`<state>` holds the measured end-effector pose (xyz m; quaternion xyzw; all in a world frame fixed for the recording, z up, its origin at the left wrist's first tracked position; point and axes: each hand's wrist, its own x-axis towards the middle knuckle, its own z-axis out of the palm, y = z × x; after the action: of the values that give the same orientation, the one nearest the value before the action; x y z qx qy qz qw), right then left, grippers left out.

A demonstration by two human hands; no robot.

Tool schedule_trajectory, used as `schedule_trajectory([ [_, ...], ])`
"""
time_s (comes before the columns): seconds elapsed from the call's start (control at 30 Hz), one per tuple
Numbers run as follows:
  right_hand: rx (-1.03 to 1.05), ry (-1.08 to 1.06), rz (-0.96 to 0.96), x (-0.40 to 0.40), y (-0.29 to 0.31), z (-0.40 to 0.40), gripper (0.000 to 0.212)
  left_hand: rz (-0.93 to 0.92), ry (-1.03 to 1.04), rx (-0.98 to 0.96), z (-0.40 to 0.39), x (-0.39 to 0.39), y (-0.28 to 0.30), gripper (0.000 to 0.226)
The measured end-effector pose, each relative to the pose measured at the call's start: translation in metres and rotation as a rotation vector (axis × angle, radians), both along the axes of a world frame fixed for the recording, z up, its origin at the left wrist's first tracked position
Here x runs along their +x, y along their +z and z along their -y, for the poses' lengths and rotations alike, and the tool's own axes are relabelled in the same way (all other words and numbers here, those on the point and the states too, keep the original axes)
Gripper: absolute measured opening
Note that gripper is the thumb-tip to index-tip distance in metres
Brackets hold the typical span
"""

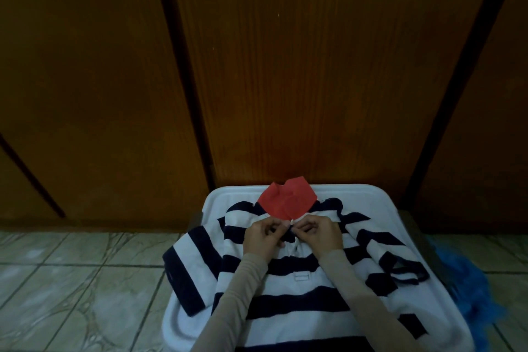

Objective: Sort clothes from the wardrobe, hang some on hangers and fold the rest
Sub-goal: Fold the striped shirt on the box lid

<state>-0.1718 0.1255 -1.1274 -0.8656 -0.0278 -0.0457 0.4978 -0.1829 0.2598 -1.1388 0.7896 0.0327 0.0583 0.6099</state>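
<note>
shirt (297,288): navy and white horizontal stripes
collar (287,199): red
tray (217,197): white
sleeves (245,294): beige
wardrobe doors (285,66): brown wood
floor (71,280): pale marbled tiles
cloth (471,288): blue

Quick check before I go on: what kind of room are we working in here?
Likely a bedroom or home dressing area: dark wooden wardrobe doors fill the background, the floor is tiled, and a striped polo shirt lies on a white plastic surface before them.

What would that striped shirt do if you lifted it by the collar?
The striped shirt would probably sag and swing, since its sleeve already droops over the white tray edge. It looks soft and fairly light. The red collar seems to hold its shape a little better, lying in flat, crisp points.
</note>
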Motion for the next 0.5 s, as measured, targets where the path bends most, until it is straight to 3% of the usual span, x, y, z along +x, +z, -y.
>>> schedule_trajectory([
  [0.13, -0.046, -0.022, 0.020, -0.001, -0.001, -0.002, 0.016, -0.002, 0.024, 0.006, 0.001, -0.001, 0.001, 0.014],
  [0.37, -0.104, 0.016, -0.015, -0.004, 0.006, -0.004, 0.013, 0.006, 0.062, 0.092, 0.002, 0.001, 0.003, 0.026],
  [0.5, -0.156, 0.041, -0.057, -0.004, 0.013, -0.003, 0.029, -0.014, 0.069, 0.042, 0.002, 0.001, 0.001, 0.023],
])
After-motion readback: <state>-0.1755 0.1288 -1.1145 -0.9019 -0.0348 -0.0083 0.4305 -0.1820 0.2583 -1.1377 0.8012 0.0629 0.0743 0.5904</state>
